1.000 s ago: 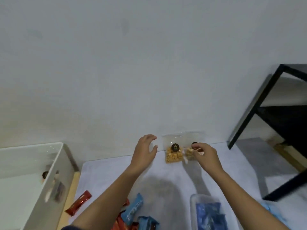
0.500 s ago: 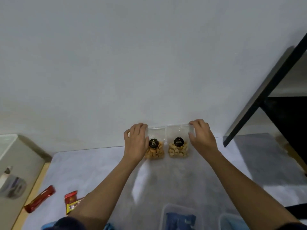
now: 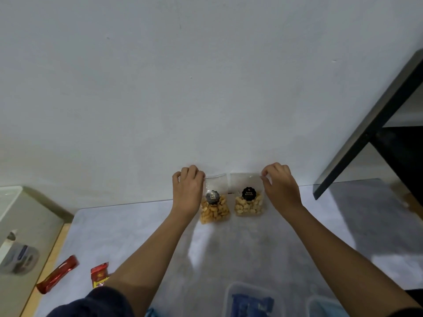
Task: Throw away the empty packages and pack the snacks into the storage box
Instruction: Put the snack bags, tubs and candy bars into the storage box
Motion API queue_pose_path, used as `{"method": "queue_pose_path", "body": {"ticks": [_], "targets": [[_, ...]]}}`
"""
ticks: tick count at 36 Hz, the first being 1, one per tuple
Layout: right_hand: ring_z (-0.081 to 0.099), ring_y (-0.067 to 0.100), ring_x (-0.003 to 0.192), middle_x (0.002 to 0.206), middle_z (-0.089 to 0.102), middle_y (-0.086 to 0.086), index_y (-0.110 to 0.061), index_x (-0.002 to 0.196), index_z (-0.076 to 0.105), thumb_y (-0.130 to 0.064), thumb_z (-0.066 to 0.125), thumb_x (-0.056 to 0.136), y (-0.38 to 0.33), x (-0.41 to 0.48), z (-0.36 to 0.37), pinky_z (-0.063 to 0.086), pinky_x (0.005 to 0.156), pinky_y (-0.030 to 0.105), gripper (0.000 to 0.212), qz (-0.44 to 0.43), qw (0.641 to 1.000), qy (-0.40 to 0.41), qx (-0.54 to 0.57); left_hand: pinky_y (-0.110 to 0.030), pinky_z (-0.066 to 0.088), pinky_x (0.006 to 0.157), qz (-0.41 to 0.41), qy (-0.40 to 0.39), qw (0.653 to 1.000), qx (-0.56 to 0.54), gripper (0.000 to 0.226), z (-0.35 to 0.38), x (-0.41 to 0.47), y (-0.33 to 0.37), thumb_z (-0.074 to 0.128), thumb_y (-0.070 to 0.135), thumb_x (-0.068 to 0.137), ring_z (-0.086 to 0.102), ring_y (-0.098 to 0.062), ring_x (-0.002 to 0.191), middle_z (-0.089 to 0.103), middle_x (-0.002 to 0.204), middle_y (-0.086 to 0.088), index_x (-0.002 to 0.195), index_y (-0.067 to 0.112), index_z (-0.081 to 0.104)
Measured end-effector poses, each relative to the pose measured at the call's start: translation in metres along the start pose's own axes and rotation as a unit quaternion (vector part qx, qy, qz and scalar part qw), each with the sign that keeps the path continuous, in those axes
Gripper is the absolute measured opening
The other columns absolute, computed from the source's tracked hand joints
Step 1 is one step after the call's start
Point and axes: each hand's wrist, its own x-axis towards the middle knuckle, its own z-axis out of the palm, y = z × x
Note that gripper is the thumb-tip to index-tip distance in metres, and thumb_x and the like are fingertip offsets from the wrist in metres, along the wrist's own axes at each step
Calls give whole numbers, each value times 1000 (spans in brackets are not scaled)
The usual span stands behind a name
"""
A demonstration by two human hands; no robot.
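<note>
Head view: both snack bags gripped at the top, leaning on the wall
Left hand [image 3: 187,191] curls over the top edge of the clear plastic bag of orange-brown crackers [image 3: 214,209]; right hand [image 3: 280,188] pinches the top corner of the clear plastic bag of pale snacks [image 3: 248,204]. We judge both light, floppy, crushable: lift by the empty film. Clear plastic tub [image 3: 229,291] holds blue packets [image 3: 251,302]; white storage box [image 3: 27,220], inside hidden

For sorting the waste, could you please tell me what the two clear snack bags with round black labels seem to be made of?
Left clear snack bag and right clear snack bag: likely thin, glossy transparent plastic film; the snacks show through and the tops glint. Their round black labels look like matte paper stickers, though that is uncertain.
</note>
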Motion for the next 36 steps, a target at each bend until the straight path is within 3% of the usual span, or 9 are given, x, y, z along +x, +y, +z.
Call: {"method": "queue_pose_path", "body": {"ticks": [4, 10, 12, 16, 24, 28, 32, 36], "targets": [[54, 27, 81, 82, 62, 4, -7, 81, 58, -7, 59, 87, -2, -5, -3, 47, 58, 37, 6, 22, 999, -19, 26, -27, 22, 72, -4, 2, 1000, -9, 33, 1, 1, 0, 79, -3, 57, 33, -15, 78, 54, 79, 2, 76, 18, 63], [53, 24, 80, 81, 59, 4, -10, 82, 51, -10, 50, 93, -7, -11, -8, 48, 66, 42, 11, 53, 992, -36, 110, -26, 24, 77, -14, 20, 995, -101, 8, 3, -9, 0, 58, 10, 84, 36, -13, 84, 55, 85, 1, 84, 18, 61], [54, 21, 81, 83, 59, 3, -12, 83, 52, -10, 48, 93, -9, -12, -11, 48, 69, 39, 11, 77, 984, -50, 153, -26, 27, 77, -10, 11, 990, -142, 15, -3, -12, 0, 46, 17, 88, 39, -14, 88, 58, 91, 1, 87, 17, 61], [55, 13, 82, 88, 61, -2, -13, 87, 61, -7, 51, 91, -14, -19, -18, 47, 69, 26, 12, 86, 978, -57, 180, -30, 42, 69, -7, -67, 956, -287, 13, -20, -19, -4, 47, 10, 93, 54, -22, 79, 63, 83, -5, 89, 8, 59], [54, 0, 81, 90, 61, -4, -13, 89, 67, -5, 56, 90, -43, -40, -36, 40, 66, 5, 13, 109, 978, -45, 172, -18, 41, 82, -64, -145, 890, -428, 19, -46, -35, -16, 49, 16, 95, 55, -8, 93, 61, 99, 6, 107, 10, 63], [56, 7, 85, 91, 61, -7, -16, 88, 66, -9, 55, 91, -78, -45, -47, 37, 69, 10, 13, 115, 978, -63, 160, -14, 44, 77, -71, -121, 864, -483, 14, -68, -46, -38, 51, 10, 92, 59, -13, 88, 65, 94, -1, 96, 11, 64], [55, 9, 85, 91, 58, -7, -17, 86, 63, -8, 54, 91, -129, -46, -56, 37, 69, 13, 14, 111, 980, -22, 165, -2, 40, 73, -96, -92, 838, -530, 13, -102, -50, -77, 51, 11, 92, 58, -5, 90, 63, 95, 3, 91, 20, 61], [54, 9, 84, 92, 58, -4, -17, 85, 61, -8, 53, 92, -196, -43, -59, 40, 73, 24, 15, 92, 976, 14, 198, -4, 43, 75, -97, -63, 826, -551, 14, -142, -50, -132, 55, 13, 91, 58, -6, 93, 63, 92, 11, 85, 25, 61]]}}
